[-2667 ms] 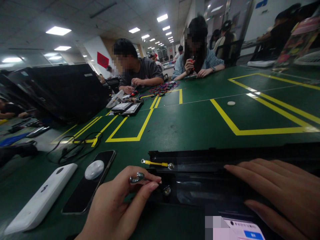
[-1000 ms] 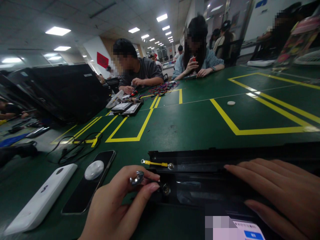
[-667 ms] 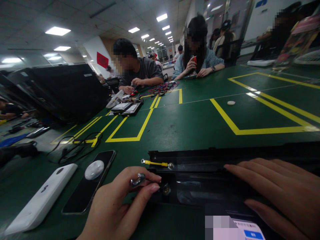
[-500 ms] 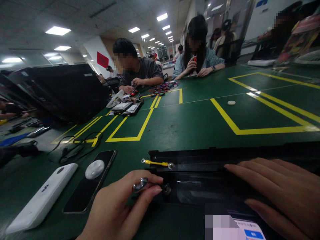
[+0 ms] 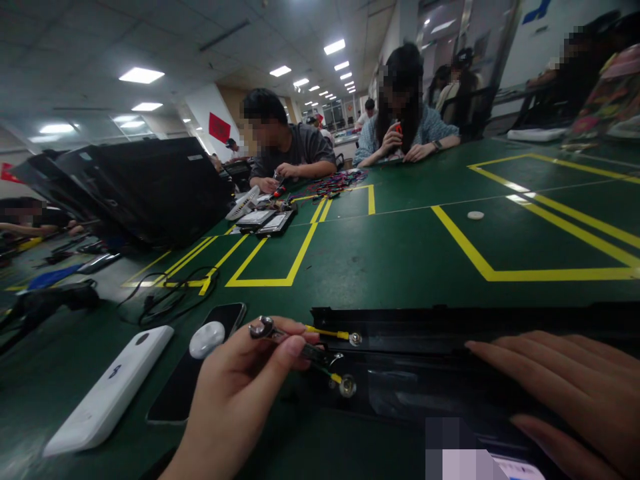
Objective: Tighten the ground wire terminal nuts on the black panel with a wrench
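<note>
My left hand (image 5: 250,373) pinches a small metal wrench (image 5: 314,352) between thumb and fingers. One open jaw sticks out past the knuckle, and the far end hovers over the black panel (image 5: 415,353). Below that end, a bolt (image 5: 347,385) fastens a yellow-sleeved wire lug to the panel. Above, a yellow grounding wire (image 5: 327,332) runs from a second bolt (image 5: 355,339) and passes partly behind my fingers. My right hand (image 5: 565,380) rests flat on the panel's right part, fingers stretched out and holding nothing.
Left of my hand lie a phone (image 5: 193,380) with a white earbud case (image 5: 207,340) on it, and a white power bank (image 5: 113,393). A black cable (image 5: 165,293) curls behind them. Hard drives (image 5: 275,224) and coloured wires (image 5: 340,183) lie before two seated people.
My left hand has lifted the wrench up and away from the lower bolt, uncovering its yellow lug. My right hand stays on the panel. The whole view has shifted slightly.
</note>
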Tool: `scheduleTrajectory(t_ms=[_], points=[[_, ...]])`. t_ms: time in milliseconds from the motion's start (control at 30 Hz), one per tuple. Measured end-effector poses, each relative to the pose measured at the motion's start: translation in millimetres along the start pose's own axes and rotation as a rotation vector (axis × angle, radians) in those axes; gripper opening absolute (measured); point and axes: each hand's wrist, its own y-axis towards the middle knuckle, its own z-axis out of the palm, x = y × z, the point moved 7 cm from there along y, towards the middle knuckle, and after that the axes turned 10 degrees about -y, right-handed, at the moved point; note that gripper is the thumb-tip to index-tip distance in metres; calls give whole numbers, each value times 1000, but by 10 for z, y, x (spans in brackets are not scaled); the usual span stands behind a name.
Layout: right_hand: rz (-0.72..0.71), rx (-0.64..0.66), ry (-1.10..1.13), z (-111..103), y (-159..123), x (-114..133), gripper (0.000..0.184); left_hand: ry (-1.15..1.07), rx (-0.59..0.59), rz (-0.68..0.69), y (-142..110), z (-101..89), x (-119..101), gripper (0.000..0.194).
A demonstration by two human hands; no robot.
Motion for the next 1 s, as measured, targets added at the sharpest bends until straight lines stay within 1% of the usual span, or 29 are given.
scheduleTrajectory(t_ms=[67, 100, 167, 233, 367, 467, 533, 633, 700, 767, 867, 1000], points=[[-3, -12, -18, 7, -10, 11, 91, -115, -20, -109, 54, -23, 69, 9], [-4, -19, -21, 9, -10, 15, 92, -147, -18, -139, 83, -29, 86, 7], [-4, -33, -26, 11, 1, 16, 92, -153, 2, -140, 143, -36, 83, 6], [4, -27, -27, 29, 17, 0, 91, -114, 49, -87, 193, -26, 53, 7], [26, -13, -1, 99, -3, -38, 88, -36, 233, 89, 204, 80, -25, 17], [63, -28, 62, 131, -34, -49, 85, 59, 270, 227, 158, 118, -115, 25], [141, -39, 156, 125, -23, -78, 81, 140, 291, 273, 127, 149, -166, 27], [291, -86, 319, 66, 53, -135, 74, 221, 330, 300, 89, 188, -185, 27], [336, -118, 375, 17, 128, -142, 73, 224, 338, 329, 66, 179, -159, 27], [343, -131, 391, -14, 193, -136, 72, 207, 341, 348, 43, 155, -102, 28], [341, -129, 389, -20, 232, -146, 72, 207, 371, 338, 23, 140, -3, 28], [338, -123, 383, -16, 222, -182, 72, 222, 377, 330, 43, 141, 27, 29]])
